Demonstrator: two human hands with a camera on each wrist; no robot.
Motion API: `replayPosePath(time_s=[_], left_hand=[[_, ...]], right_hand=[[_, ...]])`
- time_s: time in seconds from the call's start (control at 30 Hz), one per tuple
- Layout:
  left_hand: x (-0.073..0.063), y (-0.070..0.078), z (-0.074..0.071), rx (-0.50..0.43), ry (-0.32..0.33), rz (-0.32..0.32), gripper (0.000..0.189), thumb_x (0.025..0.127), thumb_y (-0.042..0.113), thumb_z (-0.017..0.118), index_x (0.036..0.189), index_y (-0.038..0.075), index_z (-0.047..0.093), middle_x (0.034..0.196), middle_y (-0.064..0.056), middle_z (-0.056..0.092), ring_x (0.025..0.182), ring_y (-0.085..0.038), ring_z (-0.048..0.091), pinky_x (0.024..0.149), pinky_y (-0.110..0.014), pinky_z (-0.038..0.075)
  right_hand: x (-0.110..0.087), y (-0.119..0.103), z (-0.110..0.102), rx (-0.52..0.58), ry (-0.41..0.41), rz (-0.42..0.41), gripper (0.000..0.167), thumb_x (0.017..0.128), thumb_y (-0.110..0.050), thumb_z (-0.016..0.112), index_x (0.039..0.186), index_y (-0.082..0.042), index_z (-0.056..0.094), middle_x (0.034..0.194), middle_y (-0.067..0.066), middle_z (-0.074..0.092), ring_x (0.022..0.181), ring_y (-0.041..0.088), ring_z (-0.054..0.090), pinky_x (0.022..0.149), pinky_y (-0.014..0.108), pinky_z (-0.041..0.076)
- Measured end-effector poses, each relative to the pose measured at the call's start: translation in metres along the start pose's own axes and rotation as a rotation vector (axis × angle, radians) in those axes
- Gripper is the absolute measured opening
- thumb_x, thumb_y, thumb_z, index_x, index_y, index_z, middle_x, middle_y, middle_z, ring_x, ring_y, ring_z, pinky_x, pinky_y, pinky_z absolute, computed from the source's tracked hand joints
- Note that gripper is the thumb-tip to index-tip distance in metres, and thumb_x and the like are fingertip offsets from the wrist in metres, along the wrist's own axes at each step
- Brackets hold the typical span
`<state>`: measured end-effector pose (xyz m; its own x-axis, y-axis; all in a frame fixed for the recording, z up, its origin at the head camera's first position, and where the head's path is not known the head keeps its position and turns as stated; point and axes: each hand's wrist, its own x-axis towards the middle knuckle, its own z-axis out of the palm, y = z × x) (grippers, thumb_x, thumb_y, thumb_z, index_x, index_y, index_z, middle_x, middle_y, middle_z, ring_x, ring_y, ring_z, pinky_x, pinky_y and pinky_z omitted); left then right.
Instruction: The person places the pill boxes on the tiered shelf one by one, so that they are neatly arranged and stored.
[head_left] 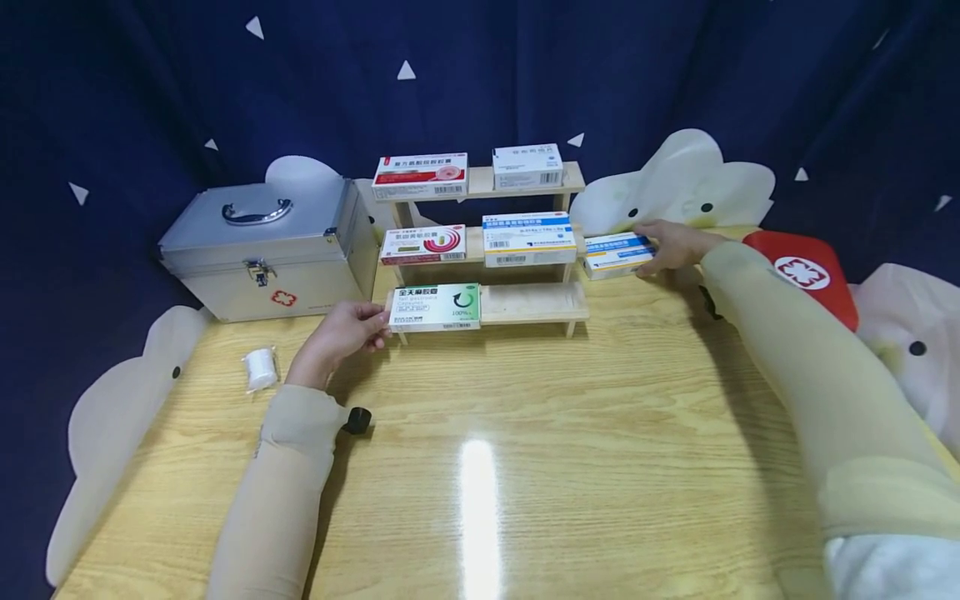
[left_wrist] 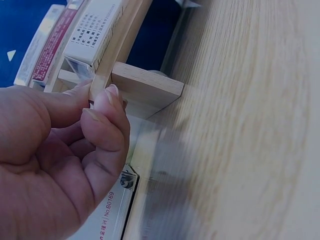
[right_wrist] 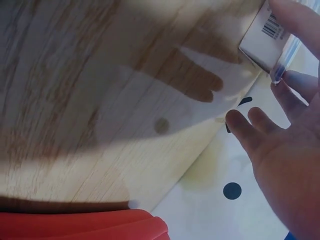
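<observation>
My left hand (head_left: 347,335) pinches the left end of the lowest step of a wooden display rack (head_left: 534,302) between thumb and fingers. Just beside those fingers, a green and white medicine box (head_left: 437,307) sits on that step; its end panel (left_wrist: 93,37) shows in the left wrist view. To the right of the rack, my right hand (head_left: 671,243) holds a blue and white medicine box (head_left: 617,255) by its right end, near the tabletop. In the right wrist view the thumb lies along the box (right_wrist: 270,35) and some fingertips meet its far edge.
Higher steps carry a red and white box (head_left: 420,176), a white box (head_left: 527,167), a pink-marked box (head_left: 423,244) and a blue and yellow box (head_left: 528,239). A silver case (head_left: 270,242) stands left, near a wrapped white roll (head_left: 260,369). A red pouch (head_left: 806,275) lies right.
</observation>
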<state>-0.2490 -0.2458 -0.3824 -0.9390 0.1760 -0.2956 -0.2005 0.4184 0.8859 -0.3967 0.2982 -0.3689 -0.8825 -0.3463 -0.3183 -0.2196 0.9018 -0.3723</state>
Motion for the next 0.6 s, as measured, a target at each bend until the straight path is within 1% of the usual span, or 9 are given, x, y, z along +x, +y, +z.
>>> replayPosePath(time_s=[0.07, 0.13, 0.27, 0.43, 0.53, 0.6], left_hand=[[0.0, 0.0, 0.0, -0.006, -0.001, 0.0, 0.035, 0.106, 0.009, 0.046, 0.133, -0.013, 0.05, 0.101, -0.021, 0.06, 0.074, -0.013, 0.057, 0.065, -0.02, 0.051], [0.0, 0.0, 0.0, -0.01, -0.002, -0.003, 0.035, 0.106, 0.01, 0.046, 0.133, -0.012, 0.05, 0.102, -0.023, 0.06, 0.074, -0.013, 0.057, 0.065, -0.02, 0.051], [0.001, 0.0, 0.001, -0.012, -0.003, -0.015, 0.036, 0.106, 0.011, 0.046, 0.134, -0.011, 0.05, 0.104, -0.024, 0.06, 0.074, -0.013, 0.057, 0.065, -0.021, 0.052], [0.001, 0.0, 0.002, -0.008, -0.002, -0.014, 0.035, 0.106, 0.01, 0.046, 0.134, -0.012, 0.05, 0.103, -0.022, 0.06, 0.073, -0.012, 0.058, 0.065, -0.021, 0.052], [0.0, 0.001, 0.001, -0.003, -0.003, -0.004, 0.035, 0.107, 0.01, 0.045, 0.133, -0.012, 0.05, 0.102, -0.022, 0.059, 0.073, -0.013, 0.057, 0.065, -0.021, 0.052], [0.0, 0.001, 0.0, 0.0, -0.003, -0.001, 0.035, 0.107, 0.01, 0.045, 0.133, -0.012, 0.05, 0.102, -0.023, 0.059, 0.073, -0.013, 0.057, 0.064, -0.021, 0.052]], right_hand=[[0.0, 0.001, 0.0, -0.014, 0.002, 0.011, 0.103, 0.082, -0.026, 0.082, 0.156, 0.003, 0.015, 0.157, 0.03, 0.013, 0.139, 0.047, 0.02, 0.115, 0.06, 0.013], [-0.001, 0.002, 0.001, -0.015, 0.003, 0.025, 0.105, 0.08, -0.029, 0.084, 0.155, 0.002, 0.018, 0.156, 0.03, 0.015, 0.137, 0.046, 0.023, 0.114, 0.06, 0.015], [-0.01, 0.003, 0.001, -0.022, 0.011, 0.052, 0.111, 0.075, -0.041, 0.087, 0.155, 0.001, 0.023, 0.151, 0.032, 0.023, 0.131, 0.045, 0.031, 0.111, 0.062, 0.022], [-0.029, 0.003, 0.003, -0.026, 0.041, 0.069, 0.112, 0.072, -0.053, 0.085, 0.152, 0.003, 0.03, 0.149, 0.03, 0.029, 0.127, 0.041, 0.036, 0.108, 0.062, 0.027], [-0.043, 0.0, 0.003, -0.041, 0.074, 0.085, 0.111, 0.072, -0.057, 0.084, 0.151, 0.004, 0.033, 0.148, 0.03, 0.029, 0.124, 0.041, 0.037, 0.106, 0.063, 0.029], [-0.054, -0.004, 0.001, -0.066, 0.101, 0.089, 0.111, 0.072, -0.059, 0.083, 0.15, 0.003, 0.035, 0.146, 0.031, 0.031, 0.12, 0.041, 0.039, 0.103, 0.063, 0.032]])
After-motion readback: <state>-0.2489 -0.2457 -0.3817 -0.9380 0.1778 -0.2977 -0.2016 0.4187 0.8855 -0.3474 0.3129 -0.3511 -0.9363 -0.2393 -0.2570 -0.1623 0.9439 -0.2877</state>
